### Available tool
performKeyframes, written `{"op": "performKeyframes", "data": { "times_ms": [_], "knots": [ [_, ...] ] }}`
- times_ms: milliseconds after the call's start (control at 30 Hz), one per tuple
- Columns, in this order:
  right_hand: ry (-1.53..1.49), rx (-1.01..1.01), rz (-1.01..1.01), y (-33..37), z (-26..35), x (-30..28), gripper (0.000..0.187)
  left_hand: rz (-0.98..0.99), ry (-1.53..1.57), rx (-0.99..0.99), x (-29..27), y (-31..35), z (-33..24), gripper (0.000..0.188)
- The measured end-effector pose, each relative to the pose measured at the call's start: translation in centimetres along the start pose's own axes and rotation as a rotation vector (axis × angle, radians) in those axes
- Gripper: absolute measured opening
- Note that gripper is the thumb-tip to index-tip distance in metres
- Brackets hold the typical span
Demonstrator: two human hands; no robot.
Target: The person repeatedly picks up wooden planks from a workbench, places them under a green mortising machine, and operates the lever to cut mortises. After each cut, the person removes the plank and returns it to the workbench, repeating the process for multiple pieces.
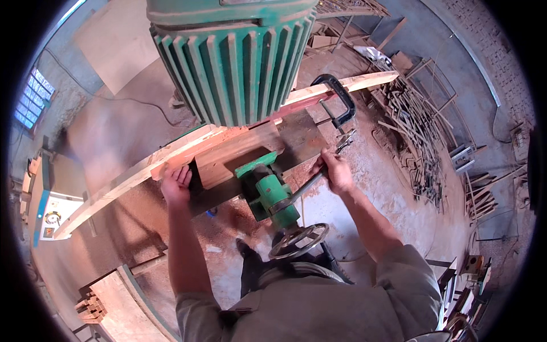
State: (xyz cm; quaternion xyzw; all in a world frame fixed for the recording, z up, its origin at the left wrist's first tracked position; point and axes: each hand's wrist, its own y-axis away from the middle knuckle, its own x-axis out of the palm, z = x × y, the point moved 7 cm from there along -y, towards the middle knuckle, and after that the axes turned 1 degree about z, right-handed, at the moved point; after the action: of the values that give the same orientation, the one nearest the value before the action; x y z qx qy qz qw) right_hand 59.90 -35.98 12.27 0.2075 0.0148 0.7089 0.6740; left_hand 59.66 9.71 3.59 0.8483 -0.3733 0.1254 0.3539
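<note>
My left hand grips the near end of a short reddish wooden board, fingers bent at its edge; part of the grip is hidden. My right hand is closed round a metal lever that runs to the green machine carriage. A wider wooden block lies between the carriage's green plate and the board. Behind them a long, pale, curved timber crosses the machine. A black C-clamp sits on the timber toward its right end.
A large green finned motor hangs over the timber and hides its middle. A handwheel stands close to my body. Scrap sticks are heaped at the right. A control box stands at the left, with sawdust over the floor.
</note>
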Motion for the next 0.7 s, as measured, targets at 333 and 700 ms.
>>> {"op": "performKeyframes", "data": {
  "times_ms": [333,700],
  "knots": [
    [0.310,-0.262,-0.275,5.7,4.9,-3.2,0.029,0.040,0.055,0.228,-10.6,-1.0,-12.3,0.019],
    [0.336,-0.431,0.563,10.1,1.6,34.0,0.064,-0.005,-1.289,1.427,3.6,24.6,-21.0,0.026]
  ]
}}
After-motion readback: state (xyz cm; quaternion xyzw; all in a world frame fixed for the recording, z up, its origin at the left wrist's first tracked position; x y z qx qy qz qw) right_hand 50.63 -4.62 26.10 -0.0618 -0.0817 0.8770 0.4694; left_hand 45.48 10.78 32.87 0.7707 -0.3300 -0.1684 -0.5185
